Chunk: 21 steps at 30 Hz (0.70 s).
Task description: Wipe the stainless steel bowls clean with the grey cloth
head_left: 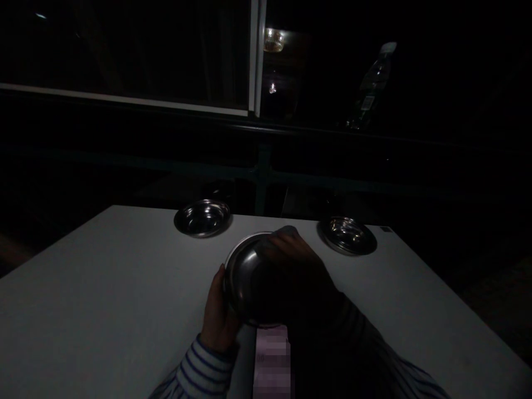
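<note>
A shiny steel bowl (245,277) is held tilted above the near middle of the white table. My left hand (220,318) grips its left edge, thumb up along the rim. Across the bowl's upper right lies my right hand (303,266), fingers bent over a crumpled greyish cloth (286,230) that touches the metal. Deep shadow hides much of this hand and the bowl's right side. Whether the bowl's inside or outside faces me is hard to tell. Below the bowl is a pink, flat-looking item (271,354), partly blurred out.
Two more steel bowls stand at the white table's (103,288) far edge, a left one (202,218) and a right one (348,235). Behind, a plastic bottle (372,86) stands on a dark ledge by a window frame (255,61). The surroundings are very dark.
</note>
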Tool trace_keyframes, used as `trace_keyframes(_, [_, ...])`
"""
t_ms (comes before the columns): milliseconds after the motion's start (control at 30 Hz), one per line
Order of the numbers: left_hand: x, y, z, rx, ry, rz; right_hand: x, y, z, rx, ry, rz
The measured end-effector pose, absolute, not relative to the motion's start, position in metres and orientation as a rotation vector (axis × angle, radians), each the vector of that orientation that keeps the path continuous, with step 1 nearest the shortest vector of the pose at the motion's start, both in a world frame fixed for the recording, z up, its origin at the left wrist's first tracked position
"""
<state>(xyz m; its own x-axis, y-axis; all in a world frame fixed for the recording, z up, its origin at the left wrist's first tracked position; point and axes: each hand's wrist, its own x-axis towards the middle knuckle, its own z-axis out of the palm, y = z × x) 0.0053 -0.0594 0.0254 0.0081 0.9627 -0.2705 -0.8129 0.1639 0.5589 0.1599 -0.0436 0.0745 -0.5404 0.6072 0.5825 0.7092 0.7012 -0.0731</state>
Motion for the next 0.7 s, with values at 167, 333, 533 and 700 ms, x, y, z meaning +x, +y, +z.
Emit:
trace_keyframes(167, [0.006, -0.058, 0.031, 0.228, 0.685, 1.384, 0.165, -0.047, 0.095, -0.966, -2.278, -0.183])
trace_keyframes(333, [0.007, -0.057, 0.039, 0.217, 0.705, 1.403, 0.165, -0.048, 0.095, -0.968, -2.236, -0.067])
trace_keyframes(533, [0.004, -0.056, 0.036, 0.130, 0.659, 1.363, 0.181, -0.041, 0.087, -1.030, -2.242, -0.018])
trace_keyframes(700, [0.002, -0.054, 0.029, 0.083, 0.591, 1.343, 0.186, -0.047, 0.090, -1.057, -2.209, -0.018])
